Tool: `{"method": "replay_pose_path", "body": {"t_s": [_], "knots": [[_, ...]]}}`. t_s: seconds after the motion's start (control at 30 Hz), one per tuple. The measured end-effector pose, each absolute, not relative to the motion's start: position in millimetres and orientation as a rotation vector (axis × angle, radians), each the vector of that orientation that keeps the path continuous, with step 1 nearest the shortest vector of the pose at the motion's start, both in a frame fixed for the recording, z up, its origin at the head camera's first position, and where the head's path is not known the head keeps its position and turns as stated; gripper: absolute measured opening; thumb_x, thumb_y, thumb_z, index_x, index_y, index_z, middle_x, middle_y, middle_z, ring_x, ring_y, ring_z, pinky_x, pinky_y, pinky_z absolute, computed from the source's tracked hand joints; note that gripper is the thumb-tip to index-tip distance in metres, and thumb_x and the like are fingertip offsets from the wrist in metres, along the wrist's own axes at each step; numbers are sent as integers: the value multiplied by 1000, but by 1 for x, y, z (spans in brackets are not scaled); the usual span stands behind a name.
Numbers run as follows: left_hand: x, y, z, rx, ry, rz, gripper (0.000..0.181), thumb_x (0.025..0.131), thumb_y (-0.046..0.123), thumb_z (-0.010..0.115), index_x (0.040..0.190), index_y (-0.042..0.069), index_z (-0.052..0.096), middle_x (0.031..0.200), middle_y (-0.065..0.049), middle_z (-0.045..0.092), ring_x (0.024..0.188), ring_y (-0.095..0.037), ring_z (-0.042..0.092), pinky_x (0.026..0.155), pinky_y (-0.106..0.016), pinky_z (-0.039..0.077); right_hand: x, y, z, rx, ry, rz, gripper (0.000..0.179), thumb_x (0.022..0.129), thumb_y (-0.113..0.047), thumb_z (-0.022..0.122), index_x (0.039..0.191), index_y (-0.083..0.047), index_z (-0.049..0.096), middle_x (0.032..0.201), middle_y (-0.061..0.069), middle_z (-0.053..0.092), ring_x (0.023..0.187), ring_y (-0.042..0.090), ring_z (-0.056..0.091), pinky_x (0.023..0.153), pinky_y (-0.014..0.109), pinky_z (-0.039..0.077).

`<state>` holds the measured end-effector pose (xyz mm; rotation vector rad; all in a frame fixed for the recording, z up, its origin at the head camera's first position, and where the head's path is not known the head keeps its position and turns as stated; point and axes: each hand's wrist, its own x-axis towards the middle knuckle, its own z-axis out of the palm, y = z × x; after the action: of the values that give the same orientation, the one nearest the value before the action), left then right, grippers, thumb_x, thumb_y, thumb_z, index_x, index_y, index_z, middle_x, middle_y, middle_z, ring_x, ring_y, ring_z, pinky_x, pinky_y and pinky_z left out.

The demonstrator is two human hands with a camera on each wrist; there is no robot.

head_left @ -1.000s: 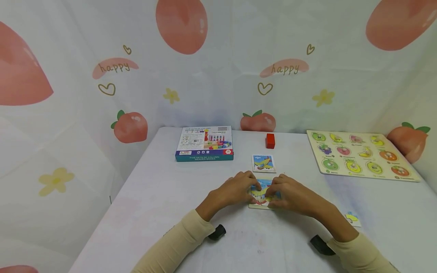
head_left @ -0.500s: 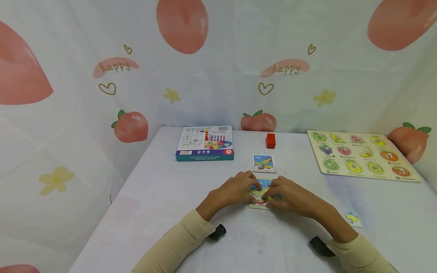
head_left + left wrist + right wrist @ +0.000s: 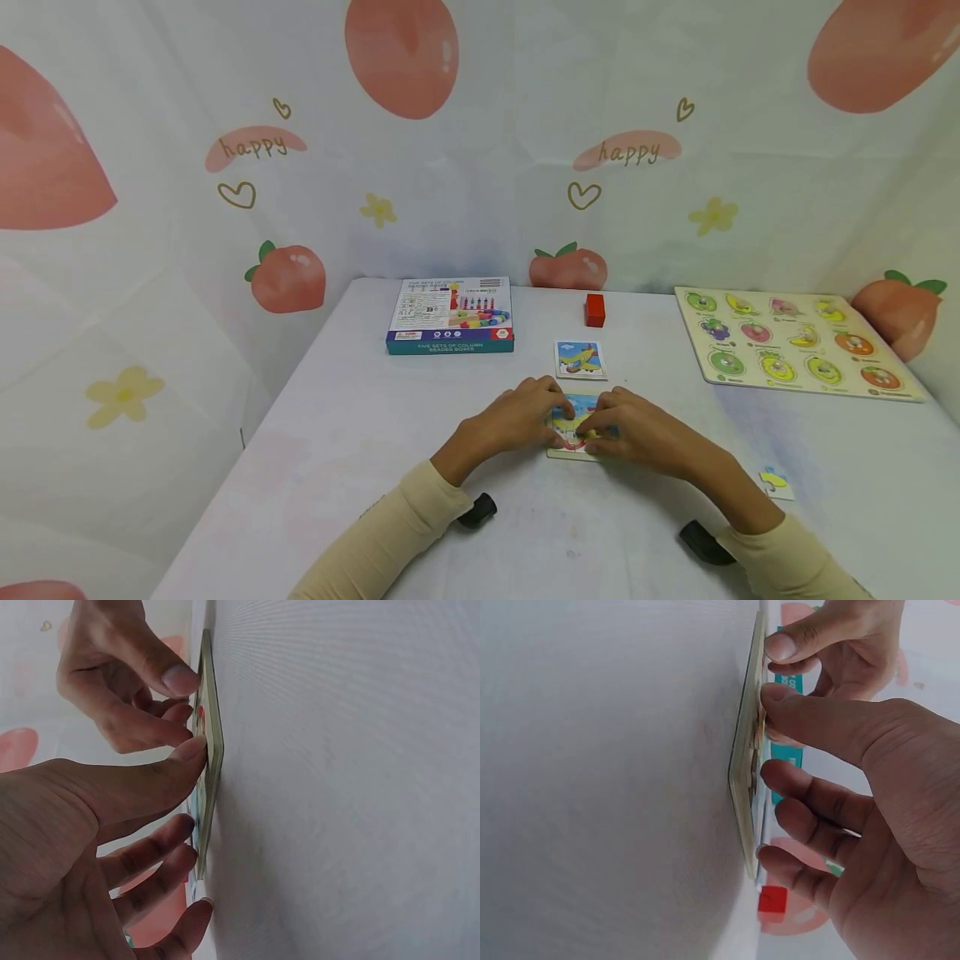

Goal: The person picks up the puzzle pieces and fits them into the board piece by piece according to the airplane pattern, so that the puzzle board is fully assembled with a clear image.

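Note:
A small jigsaw puzzle in a shallow wooden tray (image 3: 564,455) lies flat on the table, its picture in blue, yellow and red. My left hand (image 3: 519,417) holds the tray's left side, the thumb (image 3: 187,748) near the front edge and the fingers spread along the side. From the right, my right hand (image 3: 647,433) pinches a yellowish puzzle piece (image 3: 591,434) low over the picture; thumb and fingers hide most of it. Behind the tray lies a square picture card (image 3: 580,360) with a yellow airplane. One loose puzzle piece (image 3: 776,482) rests beside the right forearm.
A flat boxed toy set (image 3: 450,317) lies at the back left. Near the back edge stands a red block (image 3: 595,310). The fruit puzzle board (image 3: 798,342) takes up the back right. A printed cloth hangs behind the table (image 3: 360,433).
My right fingers have shifted slightly left over the puzzle, and the yellowish piece between them tilted, then settled lower. My left hand has stayed in place.

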<state>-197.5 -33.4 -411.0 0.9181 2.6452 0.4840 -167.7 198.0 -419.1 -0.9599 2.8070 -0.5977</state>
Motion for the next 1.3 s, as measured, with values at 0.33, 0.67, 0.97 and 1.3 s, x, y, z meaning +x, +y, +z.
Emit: {"method": "replay_pose_path", "body": {"t_s": [0.33,0.67,0.97,1.3], "knots": [[-196,-30,-411,939,2642,473,37,91,29,85,127,31,77,140,0,61,130,-20,53,103,-37,52,-167,196,-417,-735,2895,-606,30,85,-35,90,107,-18,79,88,-11,62,89,10,53,76,31,50],[-196,-28,-412,1013,2600,462,29,94,26,82,122,35,82,135,2,63,127,-18,54,100,-36,51,-167,200,-419,-691,2976,-602,21,86,-28,89,101,-17,79,91,-7,67,93,17,58,80,39,50],[-196,-27,-411,1146,2548,480,31,95,17,81,124,28,81,130,4,68,117,-13,56,97,-26,49,-166,201,-418,-630,3012,-605,21,84,-30,91,96,-17,78,89,-6,65,91,18,56,79,40,48],[-194,-27,-412,1197,2502,464,40,96,5,75,129,28,79,127,8,70,109,-8,54,89,-20,45,-171,217,-413,-660,2922,-701,24,88,-24,87,108,-13,78,95,-4,64,98,21,57,81,38,51]]}}
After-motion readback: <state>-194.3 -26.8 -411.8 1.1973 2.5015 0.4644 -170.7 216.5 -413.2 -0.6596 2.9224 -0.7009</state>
